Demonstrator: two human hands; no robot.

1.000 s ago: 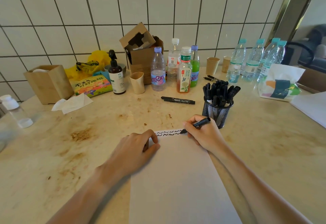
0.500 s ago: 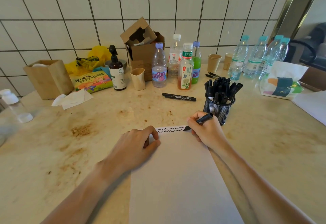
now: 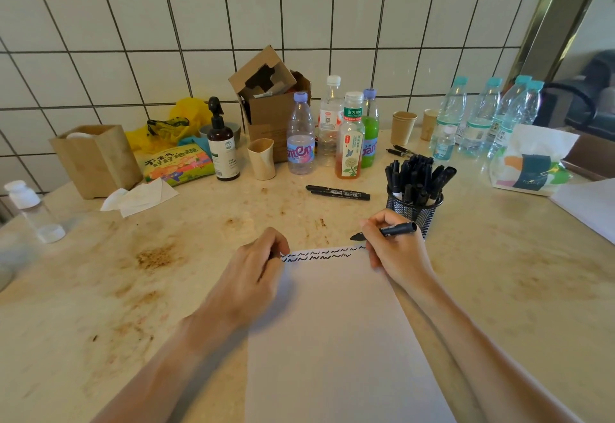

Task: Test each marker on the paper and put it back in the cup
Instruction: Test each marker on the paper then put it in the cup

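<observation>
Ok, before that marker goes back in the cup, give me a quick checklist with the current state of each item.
1. Marker held in the right hand: ok.
2. Tip lifted off the paper: ok, it sits just past the top edge.
3. Test squiggles visible on the paper: ok.
4. Cap on the marker: cannot tell.
5. Room in the mesh cup: cannot tell, it looks packed with markers.
6. Left hand steadying the paper: ok, resting on its top left corner.
</observation>
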